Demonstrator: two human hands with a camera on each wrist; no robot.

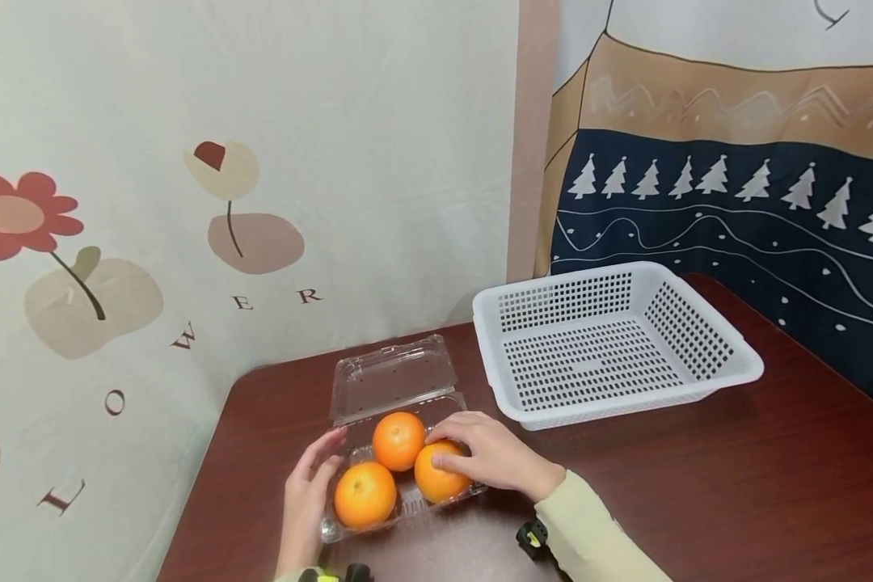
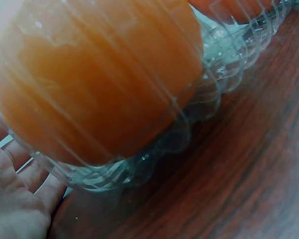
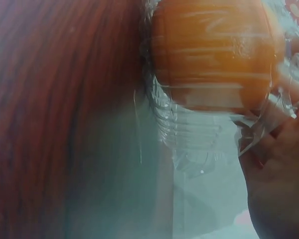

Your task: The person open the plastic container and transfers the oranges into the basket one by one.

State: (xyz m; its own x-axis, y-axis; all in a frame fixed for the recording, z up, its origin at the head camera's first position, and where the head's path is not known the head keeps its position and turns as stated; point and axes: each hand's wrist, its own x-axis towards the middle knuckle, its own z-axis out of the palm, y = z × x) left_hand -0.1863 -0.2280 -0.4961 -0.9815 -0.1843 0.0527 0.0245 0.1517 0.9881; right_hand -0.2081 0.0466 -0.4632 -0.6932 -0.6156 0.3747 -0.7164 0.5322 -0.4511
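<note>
"Oranges [image 1: 398, 441], three of them, round and smooth-skinned: where are they?"

"In a clear, rectangular plastic box [image 1: 411, 499]: the far orange at twelve o'clock, the left orange [image 1: 365, 495] at eight, the right orange [image 1: 445, 478] at three."

"Who's holding what?"

"The right hand [image 1: 496, 453], coming in from three o'clock, is clamped on the right orange, thumb and fingers curled about it. The left hand [image 1: 309, 489], at nine, rests against the box's side, fingers loose and apart from the thumb."

"And around that?"

"The clear plastic lid [image 1: 393, 378] lies back at twelve. A white, rectangular, slotted plastic basket [image 1: 589, 364] stands at two, near the box but apart from it. Everything's on a reddish-brown, wood-grained bench [image 1: 698, 485]."

"Behind?"

"A pale backdrop [image 1: 393, 162] printed with flowers, at eleven."
</note>
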